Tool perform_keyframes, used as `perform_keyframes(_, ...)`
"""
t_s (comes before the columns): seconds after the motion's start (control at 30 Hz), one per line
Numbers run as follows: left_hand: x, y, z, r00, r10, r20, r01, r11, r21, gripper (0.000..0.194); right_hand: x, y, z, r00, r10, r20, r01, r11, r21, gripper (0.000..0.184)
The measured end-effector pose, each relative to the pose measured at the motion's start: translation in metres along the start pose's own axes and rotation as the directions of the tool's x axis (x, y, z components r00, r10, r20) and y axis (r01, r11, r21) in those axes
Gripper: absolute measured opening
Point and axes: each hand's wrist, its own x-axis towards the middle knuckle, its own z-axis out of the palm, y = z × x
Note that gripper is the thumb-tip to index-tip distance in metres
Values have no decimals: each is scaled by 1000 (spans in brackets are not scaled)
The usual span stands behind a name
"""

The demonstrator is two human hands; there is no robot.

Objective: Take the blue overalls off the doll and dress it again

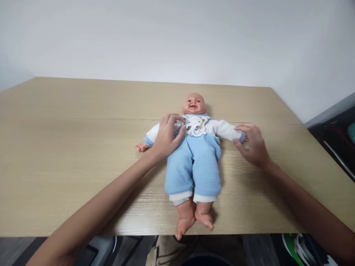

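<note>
A baby doll (206,166) lies on its back on the wooden table, head away from me and bare feet at the near edge. It wears a white long-sleeved top and fuzzy light blue trousers, with a white cartoon animal face (195,125) on the chest. My left hand (168,136) rests over the doll's shoulder and chest on the left, thumb apart from the curved fingers. At the right, my right hand (253,145) has its thumb and fingers on either side of the doll's sleeve (226,130), near the blue cuff. That doll hand is mostly hidden.
The wooden table (69,147) reaches back to a pale wall (166,40), with a thin seam running across it. Dark objects stand beyond its right edge. Below the near edge are my trousered legs (172,251) and a grey item (102,251).
</note>
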Motion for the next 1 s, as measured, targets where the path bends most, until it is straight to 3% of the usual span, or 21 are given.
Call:
perform_keyframes(0.07, -20, -11, -9, 998, -56, 3, 56, 998, -15, 19, 4, -22, 13, 997, -9, 78, -5, 983, 185, 27)
perform_keyframes(0.17, -40, -21, -17, 986, -144, 83, 143, 990, 19, 24, 19, -42, 37, 978, 72, 197, -142, 918, 371, 25)
perform_keyframes(0.27, -46, -25, -20, 963, -212, 167, 212, 977, 16, 34, 38, -44, 51, 939, 118, 324, -245, 888, 388, 35)
perform_keyframes(0.4, -44, -27, -19, 939, -271, 212, 303, 943, -138, 41, 50, -36, 53, 863, 146, 484, -363, 846, 391, 49)
perform_keyframes(0.47, -42, -29, -18, 923, -300, 242, 356, 905, -234, 44, 48, -31, 54, 833, 182, 522, -451, 770, 451, 53)
perform_keyframes(0.57, -42, -33, -17, 905, -335, 264, 414, 838, -356, 44, 44, -24, 58, 791, 280, 544, -595, 559, 577, 52)
perform_keyframes(0.63, -42, -34, -16, 903, -341, 262, 423, 816, -394, 41, 42, -20, 63, 787, 346, 511, -617, 447, 648, 49)
perform_keyframes(0.67, -42, -34, -16, 904, -339, 261, 421, 813, -402, 40, 41, -19, 65, 800, 365, 476, -599, 435, 672, 49)
perform_keyframes(0.73, -42, -35, -15, 913, -330, 239, 402, 824, -399, 37, 37, -19, 69, 844, 368, 390, -534, 509, 675, 49)
perform_keyframes(0.8, -43, -36, -14, 930, -312, 195, 364, 856, -368, 33, 30, -21, 68, 890, 341, 303, -456, 669, 587, 41)
perform_keyframes(0.9, -41, -38, -12, 955, -283, 89, 297, 904, -307, 23, 15, -24, 57, 964, 220, 151, -256, 923, 288, 19)
perform_keyframes(1.0, -33, -34, -11, 973, -225, -61, 209, 958, -195, 19, 1, -18, 37, 997, 57, 47, -54, 997, -46, 16)
